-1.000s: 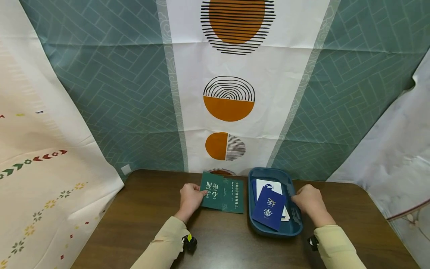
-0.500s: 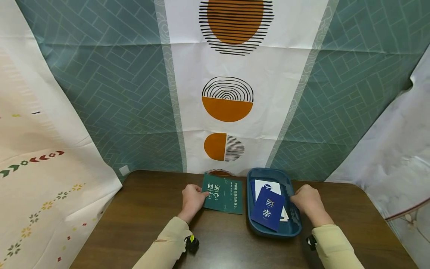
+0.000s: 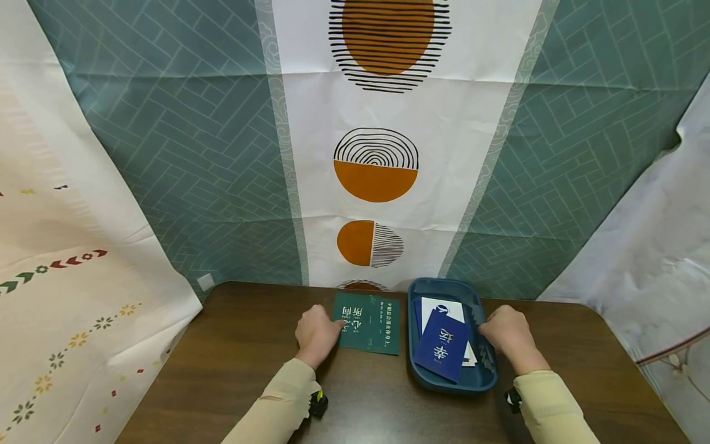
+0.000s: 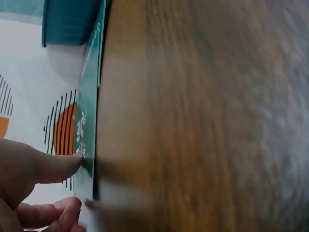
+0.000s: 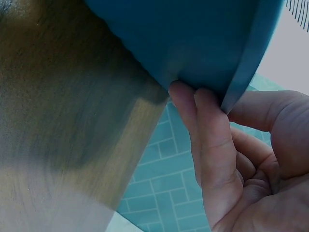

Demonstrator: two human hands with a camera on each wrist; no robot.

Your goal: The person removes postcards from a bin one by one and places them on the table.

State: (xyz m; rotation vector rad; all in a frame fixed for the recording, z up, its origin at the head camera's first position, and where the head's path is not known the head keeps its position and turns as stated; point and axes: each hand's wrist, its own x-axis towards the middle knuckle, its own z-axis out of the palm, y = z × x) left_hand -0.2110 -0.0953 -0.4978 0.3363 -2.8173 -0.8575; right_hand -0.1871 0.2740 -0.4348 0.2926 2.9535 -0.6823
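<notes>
A green booklet (image 3: 370, 322) with white lettering lies on the table left of the blue tray. At its left edge is my left hand (image 3: 318, 335), the thumb (image 4: 65, 166) on the cover and the other fingers curled by the end of the booklet. How far those fingers reach under it is hidden. My right hand (image 3: 506, 333) pinches the right rim of the blue plastic tray (image 3: 487, 382); the right wrist view shows two fingers (image 5: 212, 125) on the tray's outer wall and the thumb over the rim. Inside the tray lies a blue booklet (image 3: 442, 345) on white cards (image 3: 452, 307).
The brown wooden table (image 3: 366, 401) has rounded back corners. A patterned cloth (image 3: 377, 111) hangs behind its back edge. White cloths hang at the left (image 3: 100, 308) and right (image 3: 654, 271). Tray and green booklet lie side by side with a narrow gap.
The green booklet has come down slightly toward me and now lies flatter. My left hand turned a little, more of its back showing. The right hand stays at the tray rim.
</notes>
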